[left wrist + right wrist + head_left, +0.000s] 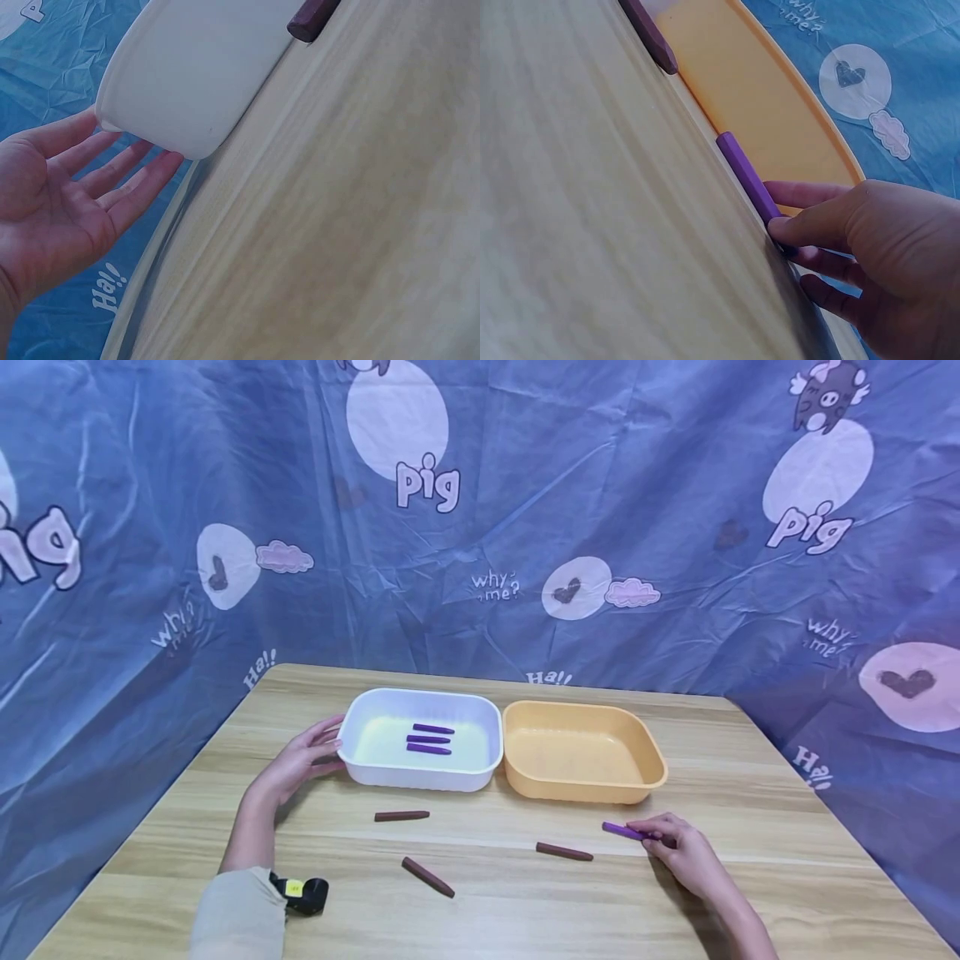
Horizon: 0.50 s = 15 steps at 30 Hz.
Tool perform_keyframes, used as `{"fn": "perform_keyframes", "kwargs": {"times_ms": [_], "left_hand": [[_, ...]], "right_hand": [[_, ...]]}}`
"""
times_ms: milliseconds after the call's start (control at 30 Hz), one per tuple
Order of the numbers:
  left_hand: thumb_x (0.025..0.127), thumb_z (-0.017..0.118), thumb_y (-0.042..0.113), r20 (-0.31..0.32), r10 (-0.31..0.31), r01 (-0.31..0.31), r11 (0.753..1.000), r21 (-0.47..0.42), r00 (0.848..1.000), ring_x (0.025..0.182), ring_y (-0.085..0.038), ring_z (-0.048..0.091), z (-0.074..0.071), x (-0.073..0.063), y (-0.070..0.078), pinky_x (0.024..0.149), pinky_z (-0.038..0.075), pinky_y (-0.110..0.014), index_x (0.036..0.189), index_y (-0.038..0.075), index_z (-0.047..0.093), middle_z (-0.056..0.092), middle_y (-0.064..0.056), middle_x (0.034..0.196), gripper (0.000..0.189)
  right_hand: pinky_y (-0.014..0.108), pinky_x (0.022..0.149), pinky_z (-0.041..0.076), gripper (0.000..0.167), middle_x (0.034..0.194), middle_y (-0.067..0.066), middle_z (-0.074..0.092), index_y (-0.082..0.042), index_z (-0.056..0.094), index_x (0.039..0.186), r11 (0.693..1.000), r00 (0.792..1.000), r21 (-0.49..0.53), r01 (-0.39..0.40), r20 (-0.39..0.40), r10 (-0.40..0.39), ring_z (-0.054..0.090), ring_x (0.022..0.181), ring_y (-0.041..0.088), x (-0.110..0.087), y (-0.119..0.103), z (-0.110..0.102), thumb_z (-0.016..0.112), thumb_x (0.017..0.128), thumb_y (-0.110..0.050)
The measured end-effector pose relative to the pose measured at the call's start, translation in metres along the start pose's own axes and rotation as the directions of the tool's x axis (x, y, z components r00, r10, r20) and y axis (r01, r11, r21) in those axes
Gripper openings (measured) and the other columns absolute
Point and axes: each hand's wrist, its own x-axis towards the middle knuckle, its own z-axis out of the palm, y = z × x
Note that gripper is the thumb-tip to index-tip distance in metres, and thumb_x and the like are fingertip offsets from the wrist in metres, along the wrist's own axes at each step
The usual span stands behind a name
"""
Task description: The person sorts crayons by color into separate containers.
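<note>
My left hand [300,762] touches the left end of the white bin [423,779] with its fingers extended; the left wrist view shows the fingertips against the bin's wall [187,90]. Three purple crayons [429,749] lie inside that bin. On the right, my right hand [684,850] pinches one end of another purple crayon [621,832] between thumb and fingers, close over the table. The right wrist view shows this purple crayon [744,174] with its far end pointing away from the hand, in front of the orange bin's wall [742,82].
The orange bin [585,792] stands right beside the white one. Brown crayons lie on the wooden table [495,918]: one [402,816] before the white bin, one [428,877] nearer the front, one [564,852] left of my right hand. A blue printed cloth [480,627] hangs behind.
</note>
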Motion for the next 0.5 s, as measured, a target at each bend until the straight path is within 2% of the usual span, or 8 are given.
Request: {"fn": "perform_keyframes", "kwargs": {"times_ms": [300,500], "left_hand": [[0.097,0.045,0.01,0.003,0.003,-0.003,1.0,-0.013,1.0,0.127,-0.041,0.026,-0.0006,0.0007,-0.0021,0.097,0.037,-0.047,0.146,0.0,0.011,0.019,-0.028,0.144,0.061],[0.097,0.046,0.01,-0.001,0.007,-0.007,1.0,-0.009,1.0,0.127,-0.04,0.028,0.0,0.0009,-0.0026,0.097,0.037,-0.048,0.146,-0.001,0.011,0.02,-0.028,0.144,0.061]], "right_hand": [[0.021,0.055,0.04,0.022,0.082,0.001,0.062,0.0,0.071,0.09,0.999,0.999,0.001,-0.037,-0.005,0.037,0.049,0.069,0.005,0.0002,0.0009,0.0007,0.069,0.072,0.012],[0.021,0.059,0.044,0.024,0.084,0.002,0.063,0.001,0.07,0.092,1.0,1.0,-0.01,-0.027,-0.011,0.027,0.053,0.074,0.006,-0.0007,-0.002,-0.0017,0.067,0.072,0.014]]}}
